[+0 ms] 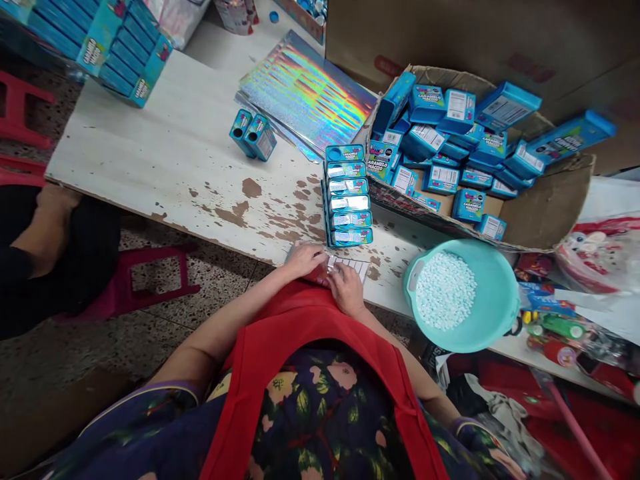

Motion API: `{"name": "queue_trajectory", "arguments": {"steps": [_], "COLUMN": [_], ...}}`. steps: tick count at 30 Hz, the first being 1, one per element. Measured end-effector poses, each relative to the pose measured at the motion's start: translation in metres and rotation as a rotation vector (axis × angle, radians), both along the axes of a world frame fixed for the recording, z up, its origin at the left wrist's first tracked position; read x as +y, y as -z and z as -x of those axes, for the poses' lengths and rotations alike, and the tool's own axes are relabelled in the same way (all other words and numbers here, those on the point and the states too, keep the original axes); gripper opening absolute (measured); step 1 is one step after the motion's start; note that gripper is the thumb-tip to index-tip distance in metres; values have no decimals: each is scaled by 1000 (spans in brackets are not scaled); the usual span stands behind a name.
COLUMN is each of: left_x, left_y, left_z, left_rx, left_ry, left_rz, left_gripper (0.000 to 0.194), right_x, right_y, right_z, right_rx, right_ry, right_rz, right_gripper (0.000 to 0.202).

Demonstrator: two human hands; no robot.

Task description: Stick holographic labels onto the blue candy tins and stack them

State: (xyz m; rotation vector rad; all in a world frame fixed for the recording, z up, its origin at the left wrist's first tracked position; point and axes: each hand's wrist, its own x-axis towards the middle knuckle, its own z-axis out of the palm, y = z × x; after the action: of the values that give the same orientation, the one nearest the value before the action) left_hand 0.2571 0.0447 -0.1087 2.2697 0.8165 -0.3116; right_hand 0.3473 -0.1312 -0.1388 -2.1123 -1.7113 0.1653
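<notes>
At the table's near edge lies a sheet of pale strips (356, 267), close against the red apron. My left hand (305, 260) reaches in from the left, its fingers pressed together at the sheet's left part. My right hand (347, 287) is bent over the same sheet, fingertips close to the left ones, with a small shiny piece between the two hands. What each hand grips is too small to make out. Just beyond them stands a row of several blue candy boxes (350, 203), most with shiny strips on their top ends.
Two blue boxes with round holes (254, 135) stand left of shiny holographic sheets (310, 90). A cardboard box (575, 193) of blue packs is at right, above a turquoise basin (493, 300) of white candies. Stacked packs (120, 53) are upper left; a person sits at left.
</notes>
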Motion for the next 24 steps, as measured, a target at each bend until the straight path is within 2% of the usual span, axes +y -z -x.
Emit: {"name": "queue_trajectory", "arguments": {"steps": [3,6,8,10,11,13,14,17,19,21,24], "left_x": [0,-2,-5,-7,-9,-11,-12,-11,-3,13,52], "left_y": [5,-3,-20,-44,-57,-81,-91,-109,-117,-122,-126], "left_z": [0,4,10,15,16,14,11,2,-4,-11,-30], "left_rx": [-6,-86,-242,-456,-542,-613,-596,-492,-449,-443,-506], "left_ry": [-13,-48,-155,-231,-229,-165,-131,-146,-199,-246,-288], "left_rz": [0,-54,-64,54,152,343,412,489,463,383,252], "left_gripper": [29,30,33,31,30,42,44,22,27,27,23], "right_x": [3,9,13,17,19,25,28,43,59,81,128], "right_y": [-19,-56,-86,-114,-125,-142,-147,-153,-152,-150,-146], "right_z": [-4,-14,-23,-32,-36,-41,-43,-46,-49,-55,-78], "right_rx": [86,322,516,676,738,826,853,875,827,738,631], "right_ry": [12,86,181,249,264,264,263,308,358,392,396], "right_rz": [-56,-125,-157,-163,-159,-163,-169,-203,-245,-307,-374], "right_gripper": [12,11,11,12,12,13,13,13,14,14,15]}}
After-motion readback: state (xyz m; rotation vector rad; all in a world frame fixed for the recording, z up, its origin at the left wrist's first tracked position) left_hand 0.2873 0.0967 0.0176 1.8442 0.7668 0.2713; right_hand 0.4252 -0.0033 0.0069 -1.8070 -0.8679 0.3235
